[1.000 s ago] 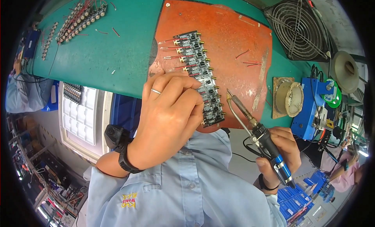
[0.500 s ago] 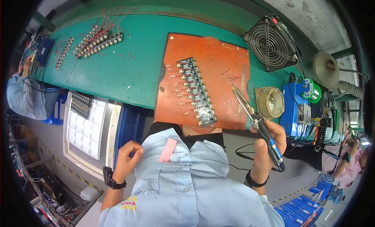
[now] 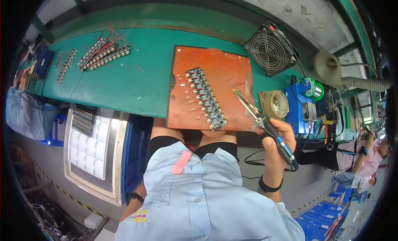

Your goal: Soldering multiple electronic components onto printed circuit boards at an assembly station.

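Observation:
A soldering iron (image 3: 270,128) with a black and blue handle rests in my right hand (image 3: 273,160), fingers closed round it. Its tip points up and left over the orange work mat (image 3: 186,116). Left of the tip, apart from it, a slanting row of small black circuit boards (image 3: 206,99) lies on the mat, short wires sticking out along its left side. Loose red wires (image 3: 237,83) lie close to the tip. My left hand (image 3: 141,188) is down beside my shirt at the left; the cloth hides most of it, fingers included.
Right of the mat stand a round tip-cleaning pot (image 3: 275,106), a blue soldering station (image 3: 295,110), a solder spool (image 3: 317,91), a black fan (image 3: 270,50) and a fume funnel (image 3: 327,68). Wired part strips (image 3: 103,54) lie far left. A white tray (image 3: 89,154) sits below the bench edge.
My left hand has dropped from in front of my shirt to beside it, mostly out of sight. My right hand still holds the soldering iron over the mat's right side. The view has shifted slightly.

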`<state>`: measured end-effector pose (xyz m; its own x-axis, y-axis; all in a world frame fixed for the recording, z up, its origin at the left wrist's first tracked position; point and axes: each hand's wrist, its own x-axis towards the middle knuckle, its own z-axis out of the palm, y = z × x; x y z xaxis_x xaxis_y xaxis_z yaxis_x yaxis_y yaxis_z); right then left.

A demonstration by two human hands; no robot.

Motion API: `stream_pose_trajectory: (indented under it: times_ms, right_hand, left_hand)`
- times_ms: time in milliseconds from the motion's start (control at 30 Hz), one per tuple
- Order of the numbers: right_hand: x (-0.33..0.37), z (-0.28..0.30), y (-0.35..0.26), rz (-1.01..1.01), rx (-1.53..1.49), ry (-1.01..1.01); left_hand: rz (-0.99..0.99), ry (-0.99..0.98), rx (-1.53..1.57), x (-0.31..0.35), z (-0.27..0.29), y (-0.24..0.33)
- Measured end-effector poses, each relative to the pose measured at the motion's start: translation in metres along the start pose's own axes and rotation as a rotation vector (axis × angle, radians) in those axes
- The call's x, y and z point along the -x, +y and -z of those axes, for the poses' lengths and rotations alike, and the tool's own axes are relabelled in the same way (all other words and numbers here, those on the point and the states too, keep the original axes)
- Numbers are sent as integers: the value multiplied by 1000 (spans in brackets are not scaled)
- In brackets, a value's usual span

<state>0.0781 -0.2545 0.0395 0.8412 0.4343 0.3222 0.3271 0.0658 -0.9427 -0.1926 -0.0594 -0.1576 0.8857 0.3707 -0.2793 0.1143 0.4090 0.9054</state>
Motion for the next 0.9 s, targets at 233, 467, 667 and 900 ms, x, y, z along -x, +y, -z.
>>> stream_pose_trajectory:
  times_ms: [233, 467, 667, 900]
  right_hand:
    - [-3, 7, -10, 6, 112, 28]
    - [-1, 13, -6, -3, 160, 51]
    - [-4, -3, -1, 44, 126, -80]
    - [-7, 17, 10, 103, 161, -185]
  left_hand:
    - [222, -236, -205, 6, 20, -73]
    - [349, -399, -408, 24, 57, -121]
    - [400, -369, -514, 67, 69, -159]
    - [516, -91, -562, 156, 67, -193]
